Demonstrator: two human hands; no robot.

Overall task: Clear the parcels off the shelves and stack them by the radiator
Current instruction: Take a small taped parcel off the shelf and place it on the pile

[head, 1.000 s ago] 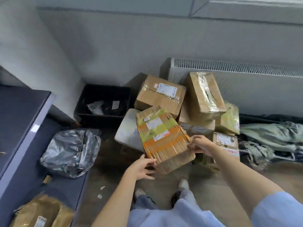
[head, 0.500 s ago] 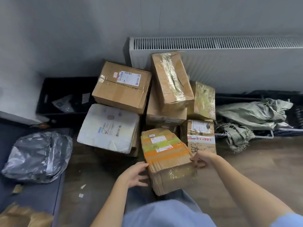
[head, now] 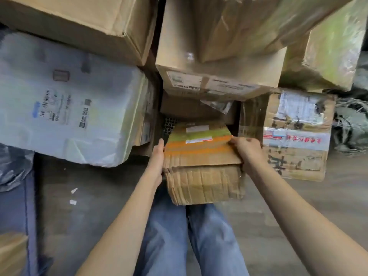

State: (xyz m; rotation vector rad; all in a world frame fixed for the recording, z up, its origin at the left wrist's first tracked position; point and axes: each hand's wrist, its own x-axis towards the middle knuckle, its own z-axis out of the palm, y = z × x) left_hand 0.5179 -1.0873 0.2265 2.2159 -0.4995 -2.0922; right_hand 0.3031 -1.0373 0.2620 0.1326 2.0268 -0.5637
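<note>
A worn cardboard parcel (head: 201,166) with orange and yellow-green tape is held low between both hands, in a gap at the foot of the parcel pile. My left hand (head: 157,162) presses flat against its left side. My right hand (head: 248,152) grips its right top edge. Around the gap lie a white-wrapped parcel (head: 69,100) on the left, a labelled brown box (head: 215,76) just behind, and a battered taped box (head: 294,134) on the right. The radiator is out of view.
More brown boxes (head: 79,22) and a foil-taped parcel (head: 334,48) fill the top of the view. A grey plastic bag (head: 12,166) rests on the dark shelf (head: 16,212) at the left edge. Grey-green sacks (head: 352,124) lie at far right. My jeans-clad legs (head: 189,242) stand on the bare floor.
The view has dropped close to the pile. The taped parcel has gone down and forward into the gap between the white parcel and the battered box, both hands still on it.
</note>
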